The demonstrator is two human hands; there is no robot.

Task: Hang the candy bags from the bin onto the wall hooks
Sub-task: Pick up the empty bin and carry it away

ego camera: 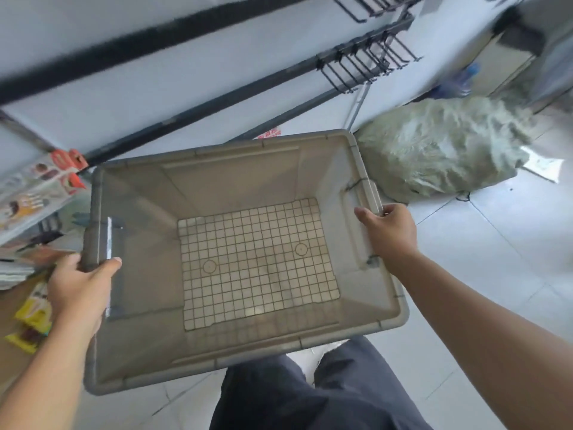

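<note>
Bin [235,181] between hands: left hand [79,290] fingers grasping left rim, right hand [392,232] fingers grasping right rim.

Nothing reads clearly; red characters on a sticker [269,132] behind the bin [223,150] are blurred.

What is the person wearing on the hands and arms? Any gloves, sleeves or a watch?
Nothing: the left hand and the right hand are ungloved, with no ring or watch visible. No sleeve is in view above either wrist. Lower down, dark grey trousers show.
</note>
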